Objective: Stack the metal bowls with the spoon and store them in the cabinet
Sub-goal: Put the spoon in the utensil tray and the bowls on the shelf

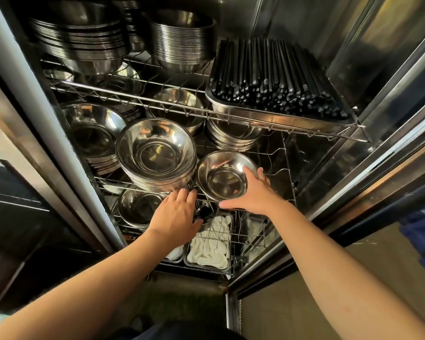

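Observation:
A shiny metal bowl (221, 177) sits on the middle wire shelf (277, 158) of the open steel cabinet. My right hand (252, 192) grips its near right rim, fingers curled over the edge. To its left stands a tall stack of metal bowls (156, 153). My left hand (176, 217) rests at the shelf's front edge just below that stack, fingers spread, nothing visibly in it. No spoon can be made out.
The upper shelf carries more bowl stacks (182, 38) and a steel tray of black chopsticks (275, 77). Further bowl stacks (93, 133) fill the middle shelf's back. Below lie a bowl (139, 207) and trays of white items (210, 246). The cabinet door (378, 148) stands at the right.

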`<state>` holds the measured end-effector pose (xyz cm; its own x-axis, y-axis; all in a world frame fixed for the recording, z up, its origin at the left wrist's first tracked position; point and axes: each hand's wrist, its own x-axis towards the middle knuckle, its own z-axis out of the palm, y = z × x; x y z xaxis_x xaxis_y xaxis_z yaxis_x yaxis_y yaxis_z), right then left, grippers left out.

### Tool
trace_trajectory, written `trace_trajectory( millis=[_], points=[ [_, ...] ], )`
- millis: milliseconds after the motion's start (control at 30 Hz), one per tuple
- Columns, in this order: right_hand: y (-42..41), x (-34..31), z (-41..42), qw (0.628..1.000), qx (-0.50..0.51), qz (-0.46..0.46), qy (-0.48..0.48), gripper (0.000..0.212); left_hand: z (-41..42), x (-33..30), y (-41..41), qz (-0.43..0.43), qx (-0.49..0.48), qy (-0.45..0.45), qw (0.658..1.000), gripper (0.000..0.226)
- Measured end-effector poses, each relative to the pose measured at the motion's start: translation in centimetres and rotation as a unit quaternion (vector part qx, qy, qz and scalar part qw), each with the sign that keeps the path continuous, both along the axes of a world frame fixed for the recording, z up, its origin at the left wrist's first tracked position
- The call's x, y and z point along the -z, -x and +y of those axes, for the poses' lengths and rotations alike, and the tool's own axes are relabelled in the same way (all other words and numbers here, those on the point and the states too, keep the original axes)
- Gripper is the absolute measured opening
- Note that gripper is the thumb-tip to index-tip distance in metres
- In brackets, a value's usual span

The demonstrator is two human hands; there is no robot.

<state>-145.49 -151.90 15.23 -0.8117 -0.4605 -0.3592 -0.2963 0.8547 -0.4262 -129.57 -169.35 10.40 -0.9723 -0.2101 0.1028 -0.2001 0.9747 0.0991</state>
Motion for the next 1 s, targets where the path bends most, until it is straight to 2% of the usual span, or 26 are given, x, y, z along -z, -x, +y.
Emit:
trace_trajectory(
  millis=[67,133,233,300,433,1000],
  points=[
    [0.4,-0.1,0.0,0.999,0.033,0.005,0.032,0.142,0.5,-0.6,0.6,0.032,0.024,-0.005,0.999,0.083],
    [1.3,-0.1,-0.1,0.997,0.053,0.028,0.048,0.122,1.0,-1.3,1.5,0.041,0.048,-0.013,0.998,0.085],
    [3.0,0.1,-0.2,0.997,0.034,0.056,0.035,0.092,1.8,-1.7,2.7,0.011,0.060,-0.019,0.998,0.089],
    [3.7,0.3,-0.3,0.998,0.023,0.056,0.014,0.085,2.0,-1.4,3.1,-0.016,0.049,-0.021,0.998,0.091],
    [4.1,0.7,-0.5,0.997,0.022,0.074,-0.002,0.080,1.8,-0.6,3.2,-0.046,0.040,-0.021,0.998,0.092],
    [3.3,1.3,0.2,0.996,0.037,0.051,0.065,0.079,2.0,-0.7,1.7,-0.043,-0.001,-0.087,0.995,0.091]
  ],
)
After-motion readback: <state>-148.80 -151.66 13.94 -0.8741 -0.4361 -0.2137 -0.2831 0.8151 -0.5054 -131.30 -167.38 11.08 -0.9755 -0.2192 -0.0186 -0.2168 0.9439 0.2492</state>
